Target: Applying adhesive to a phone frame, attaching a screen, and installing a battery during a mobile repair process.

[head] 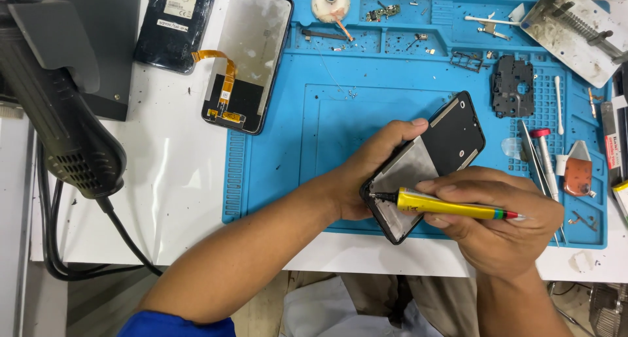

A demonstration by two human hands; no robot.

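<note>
One phone frame [451,137] sits tilted over the blue mat [275,173], near the mat's 6 o'clock edge, its open back facing up. The left hand [366,173] has its grip closed around the frame's lower end, thumb along the upper edge. The right hand [497,226] has its grip pinched shut on one yellow glue tube [451,206], whose dark nozzle touches the frame's inner edge at the tube's 9 o'clock end.

Two more phone parts lie on the white counter [170,200] at 11 o'clock: one screen panel [252,49] with an orange flex cable, and one dark back cover [173,23]. One black heat gun [59,115] rests at 9 o'clock. The mat's tray compartments along 12 o'clock hold small screws and bits; one black inner cover [512,85] lies at 2 o'clock.
</note>
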